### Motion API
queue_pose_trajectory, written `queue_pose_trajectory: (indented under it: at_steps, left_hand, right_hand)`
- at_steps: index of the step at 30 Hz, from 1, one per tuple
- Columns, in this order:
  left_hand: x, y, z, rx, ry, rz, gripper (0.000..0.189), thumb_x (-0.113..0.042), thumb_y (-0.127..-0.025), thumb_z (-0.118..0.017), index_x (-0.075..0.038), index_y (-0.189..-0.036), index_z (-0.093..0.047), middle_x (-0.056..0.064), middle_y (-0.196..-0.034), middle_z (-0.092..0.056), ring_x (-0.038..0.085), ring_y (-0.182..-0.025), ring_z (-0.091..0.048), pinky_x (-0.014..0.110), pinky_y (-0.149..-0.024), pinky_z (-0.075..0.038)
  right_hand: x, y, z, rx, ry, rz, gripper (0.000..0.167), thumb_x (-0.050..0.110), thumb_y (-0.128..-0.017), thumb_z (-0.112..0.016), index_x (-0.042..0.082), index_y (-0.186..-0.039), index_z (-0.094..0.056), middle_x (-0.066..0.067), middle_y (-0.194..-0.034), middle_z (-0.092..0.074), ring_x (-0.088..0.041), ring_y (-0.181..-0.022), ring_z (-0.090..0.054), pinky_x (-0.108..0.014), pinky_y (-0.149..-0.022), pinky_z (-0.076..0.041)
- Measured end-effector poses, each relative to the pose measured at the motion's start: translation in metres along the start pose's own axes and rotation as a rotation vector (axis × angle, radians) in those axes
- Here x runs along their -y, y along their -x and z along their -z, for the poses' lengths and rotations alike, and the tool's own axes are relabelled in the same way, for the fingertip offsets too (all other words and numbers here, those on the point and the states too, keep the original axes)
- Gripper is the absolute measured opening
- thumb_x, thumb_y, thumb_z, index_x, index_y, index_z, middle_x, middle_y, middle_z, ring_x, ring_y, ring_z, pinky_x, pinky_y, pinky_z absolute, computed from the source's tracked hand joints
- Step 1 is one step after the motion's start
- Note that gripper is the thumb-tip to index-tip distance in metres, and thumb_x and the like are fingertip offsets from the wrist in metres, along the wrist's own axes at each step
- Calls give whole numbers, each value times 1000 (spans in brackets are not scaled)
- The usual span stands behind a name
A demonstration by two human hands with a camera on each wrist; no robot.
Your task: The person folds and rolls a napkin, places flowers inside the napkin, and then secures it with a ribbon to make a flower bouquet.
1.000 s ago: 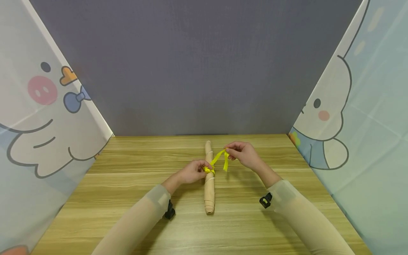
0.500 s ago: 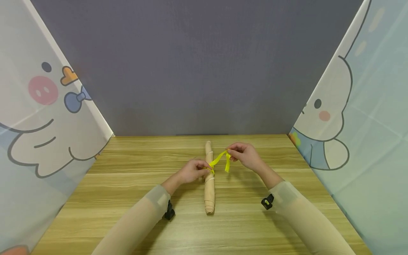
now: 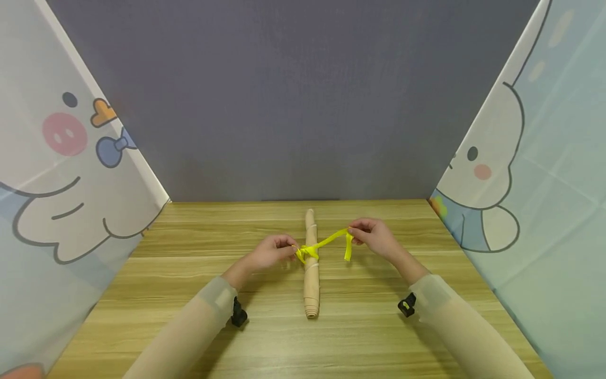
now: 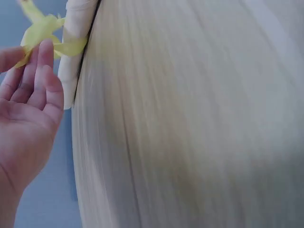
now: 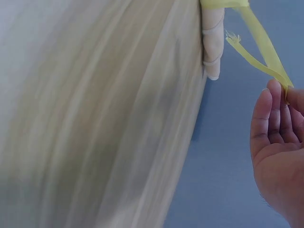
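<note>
A beige rolled-up sheet (image 3: 311, 289) lies lengthwise on the wooden table, its coiled end facing me. Around its middle runs a yellow ribbon (image 3: 331, 238), crossed into a knot or loop on top. On the left side, my left hand (image 3: 271, 252) pinches a part of the ribbon close beside the roll. My right hand (image 3: 376, 237) pinches the other length between thumb and fingers, drawn out to the right above the table, with a short tail hanging down. In the right wrist view the ribbon (image 5: 263, 40) has a frayed end; in the left wrist view it bunches at the fingertips.
The wood-grain table (image 3: 199, 221) meets a dark grey panel (image 3: 303, 105) at the back. Cartoon-printed curtains (image 3: 71, 131) stand at both sides. A black camera mount (image 3: 239, 313) sits on each wrist over the beige sleeves.
My left hand has moved left off the top of the roll, holding ribbon. My right hand has drawn its ribbon length right and slightly toward me. The roll has stayed in place.
</note>
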State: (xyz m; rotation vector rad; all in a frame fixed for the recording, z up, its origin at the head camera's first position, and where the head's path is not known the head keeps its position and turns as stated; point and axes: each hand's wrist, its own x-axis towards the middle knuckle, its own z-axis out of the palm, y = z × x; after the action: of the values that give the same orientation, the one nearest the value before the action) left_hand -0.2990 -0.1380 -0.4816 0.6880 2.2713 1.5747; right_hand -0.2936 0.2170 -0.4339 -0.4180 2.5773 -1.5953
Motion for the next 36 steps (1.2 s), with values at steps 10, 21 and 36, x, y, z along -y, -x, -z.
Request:
queue_pose_trajectory:
  at_steps: [10, 21, 36]
  left_hand:
    - [2, 10, 11, 0, 4, 64, 25, -22, -108, -72, 1, -117, -77, 11, -103, -83, 25, -97, -79, 34, -79, -62]
    - [4, 30, 32, -72, -78, 132, 24, -16, -108, -72, -1, -124, -80, 18, -101, -81, 21, -81, -74, 27, -66, -55]
    - [23, 53, 52, -95, -66, 150, 18, -12, -105, -75, 1, -116, -80, 14, -96, -80, 20, -78, -73, 27, -73, -62]
  right_hand:
    - [-17, 4, 7, 6, 34, -35, 26, 18, -111, -69, -1, -126, -77, -13, -102, -76, -43, -99, -73, -47, -87, -66]
    - [-29, 10, 14, 15, 22, -63, 28, 16, -109, -70, -7, -126, -75, -18, -103, -76, -27, -88, -74, -37, -80, -67]
    - [-44, 8, 14, 19, 6, -96, 25, 11, -108, -71, -9, -123, -74, -19, -98, -77, -18, -82, -72, -32, -76, -66]
